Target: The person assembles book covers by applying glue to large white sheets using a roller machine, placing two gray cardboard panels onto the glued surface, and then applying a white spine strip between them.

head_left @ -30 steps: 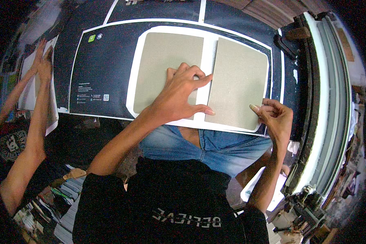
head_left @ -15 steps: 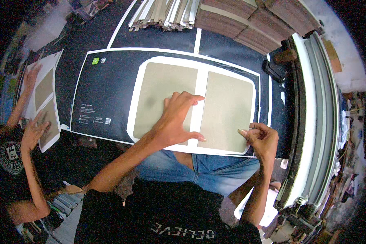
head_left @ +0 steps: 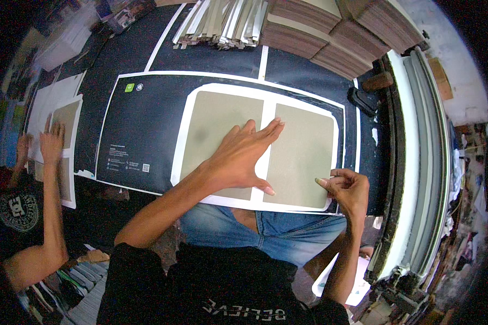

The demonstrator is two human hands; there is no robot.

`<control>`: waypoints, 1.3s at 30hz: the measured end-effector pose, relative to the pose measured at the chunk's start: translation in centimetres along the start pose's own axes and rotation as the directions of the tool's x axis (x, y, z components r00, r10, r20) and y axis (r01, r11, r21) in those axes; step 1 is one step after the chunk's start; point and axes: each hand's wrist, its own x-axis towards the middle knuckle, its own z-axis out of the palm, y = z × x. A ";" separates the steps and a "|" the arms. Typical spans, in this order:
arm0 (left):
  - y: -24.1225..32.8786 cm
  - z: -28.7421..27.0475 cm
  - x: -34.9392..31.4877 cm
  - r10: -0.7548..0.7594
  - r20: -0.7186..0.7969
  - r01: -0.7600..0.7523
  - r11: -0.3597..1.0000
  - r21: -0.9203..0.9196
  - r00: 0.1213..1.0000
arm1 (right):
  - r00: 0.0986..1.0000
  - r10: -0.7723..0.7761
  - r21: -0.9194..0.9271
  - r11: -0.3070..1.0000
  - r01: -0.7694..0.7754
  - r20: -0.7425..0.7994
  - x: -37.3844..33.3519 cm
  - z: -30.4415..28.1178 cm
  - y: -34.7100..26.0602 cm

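Observation:
A white sheet with cut corners lies before me, bearing two greyish-beige boards side by side and a narrow white strip between them. My left hand spreads its fingers across that strip, the wrist over the left board. Its fingertips touch the inner edge of the right board, and its thumb rests by that board's lower left corner. My right hand pinches the right board near its lower right corner, thumb on top. The fingers beneath are partly hidden.
Under the white sheet is a dark printed sheet on the black table. Cut strips and stacked boards stand at the back. A long roller machine borders the right side. At left, a co-worker's hands work on similar boards.
My left fingertips have shifted slightly to the right, onto the right board's inner edge. The right hand keeps its pinch. The co-worker's hands and boards have moved.

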 end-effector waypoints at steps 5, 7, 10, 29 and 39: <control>-0.1 0.1 0.2 0.017 -0.007 -0.016 1.000 0.012 1.000 | 1.000 -0.004 0.004 1.000 0.004 0.014 0.2 -0.1 0.2; 0.0 0.0 0.2 0.013 -0.003 -0.013 1.000 0.021 1.000 | 1.000 0.005 0.013 1.000 -0.005 0.014 0.1 -0.1 -0.1; 0.2 -0.3 0.2 -0.001 0.017 0.000 0.999 0.035 1.000 | 1.000 0.011 0.008 1.000 -0.011 0.020 0.0 -0.2 -0.5; 1.2 -0.2 0.6 0.012 -0.024 -0.009 0.993 0.118 1.000 | 0.860 -0.478 -0.391 0.767 0.508 0.179 -0.9 1.9 -1.1; 2.9 -1.9 0.4 -0.038 -0.014 0.040 0.955 0.293 0.999 | 0.838 -0.492 -0.401 0.737 0.544 0.235 -0.2 2.9 -1.9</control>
